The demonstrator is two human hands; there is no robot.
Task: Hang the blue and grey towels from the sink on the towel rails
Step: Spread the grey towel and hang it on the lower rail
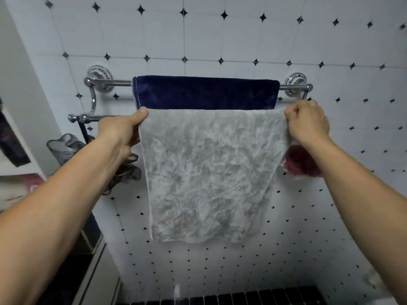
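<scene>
The blue towel (204, 92) hangs folded over the upper chrome rail (114, 82) on the tiled wall. The grey towel (207, 172) hangs spread out in front of it, its top edge level with the lower, front rail (88, 117). My left hand (123, 130) pinches the grey towel's top left corner. My right hand (308, 123) grips its top right corner. The grey towel hides the middle of the lower rail, so I cannot tell whether it lies over the rail.
A grey mesh bath sponge (68, 148) hangs from the lower rail's left end, and a dark red one (299, 162) shows behind my right wrist. A white shelf edge (19, 168) stands at the left. Dark tiles (242, 299) run along the bottom.
</scene>
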